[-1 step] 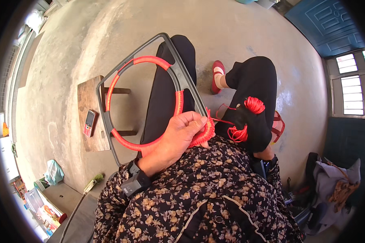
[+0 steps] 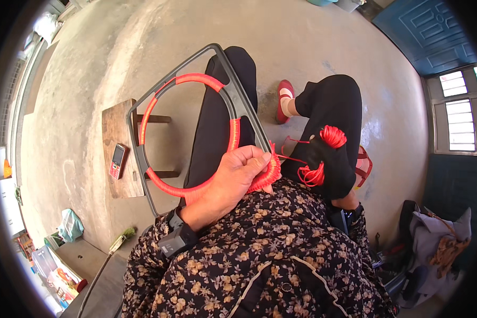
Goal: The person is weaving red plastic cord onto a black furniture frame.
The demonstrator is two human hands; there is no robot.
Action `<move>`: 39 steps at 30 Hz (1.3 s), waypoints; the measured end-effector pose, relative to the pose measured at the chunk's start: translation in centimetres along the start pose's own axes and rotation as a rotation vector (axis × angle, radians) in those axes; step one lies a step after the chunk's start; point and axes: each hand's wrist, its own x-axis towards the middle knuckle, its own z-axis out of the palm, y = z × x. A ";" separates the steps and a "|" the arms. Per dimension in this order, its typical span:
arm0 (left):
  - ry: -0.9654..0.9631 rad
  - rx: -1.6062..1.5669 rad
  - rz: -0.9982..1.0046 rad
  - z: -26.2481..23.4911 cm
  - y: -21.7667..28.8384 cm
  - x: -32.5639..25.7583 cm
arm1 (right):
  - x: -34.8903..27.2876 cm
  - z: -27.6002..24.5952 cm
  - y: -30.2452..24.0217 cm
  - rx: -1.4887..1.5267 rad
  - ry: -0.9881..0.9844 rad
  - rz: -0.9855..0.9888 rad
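A dark grey frame [image 2: 130, 124] with an inner ring partly wrapped in red cord [image 2: 199, 79] leans across my lap. My left hand [image 2: 229, 179] is closed on its near right corner, thumb and fingertips pinching where the red wrapping is thickest and fringed. My right hand [image 2: 331, 161], in a black glove with the bare wrist showing, is closed around a hank of red cord [image 2: 333, 137]. Loops of the hank stick out above and below the glove. A red strand runs between the hank and the frame's corner. The glove hides most of the right fingers.
To the left stands a wooden stool [image 2: 114, 177] with a red and black phone [image 2: 118, 160] on it. A brush-ended stick [image 2: 116, 244] and a pale blue cloth [image 2: 70, 226] lie farther left. A grey bag [image 2: 434, 238] sits at the right, below a window [image 2: 460, 119].
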 end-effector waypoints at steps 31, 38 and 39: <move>0.422 0.234 0.511 -0.3 -0.5 0.0 | 6.9 4.0 -3.1 -0.667 -0.598 -0.709; 0.376 0.239 0.459 -0.2 -0.5 0.1 | 7.6 6.5 -2.6 -0.305 -0.707 -0.313; 0.365 0.255 0.481 -0.1 -0.5 0.0 | 7.5 7.0 -2.9 -0.124 -0.698 -0.091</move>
